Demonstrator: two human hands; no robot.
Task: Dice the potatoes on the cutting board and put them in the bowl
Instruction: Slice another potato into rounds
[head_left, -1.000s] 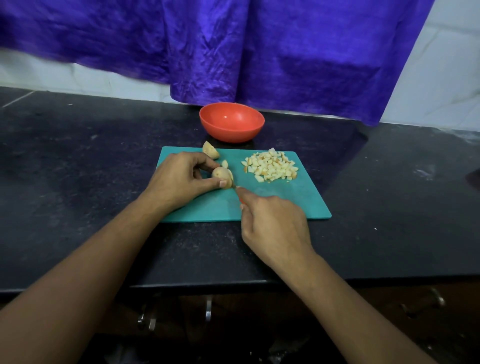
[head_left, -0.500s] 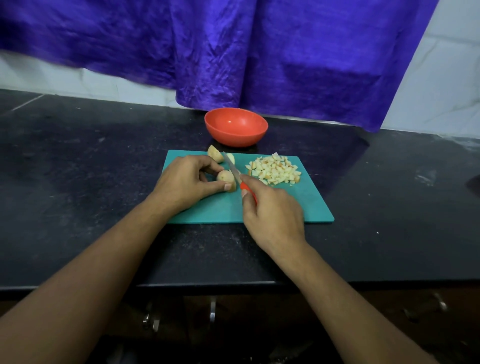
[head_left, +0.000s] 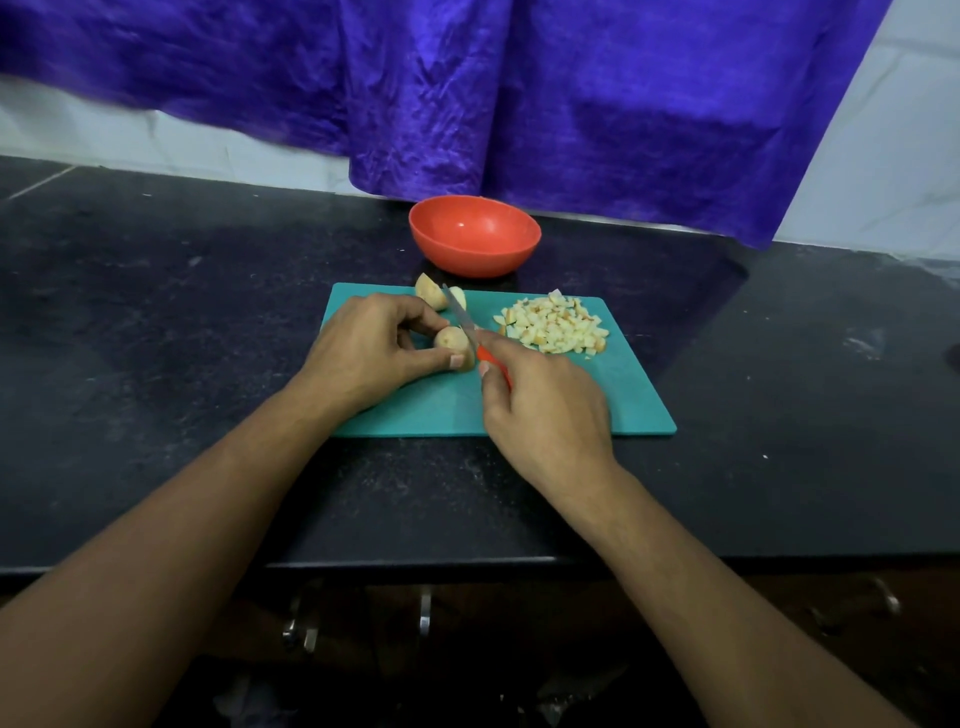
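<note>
A crinkled, shiny purple cloth (head_left: 519, 93) hangs behind a black speckled stone counter (head_left: 156, 312). On the counter lies a flat, rectangular teal cutting board (head_left: 613, 395), with a round, smooth orange-red bowl (head_left: 472, 262) just beyond its far edge. The left hand (head_left: 363, 353) curls over the board, thumb and fingertips pinching a rounded potato piece (head_left: 451, 339). The right hand (head_left: 545, 405) grips a red-handled knife (head_left: 465, 325), its slim blade against that piece. A heap of pale diced potato (head_left: 553, 327) sits on the board's far right, and two potato chunks (head_left: 431, 297) lie at its far edge.
</note>
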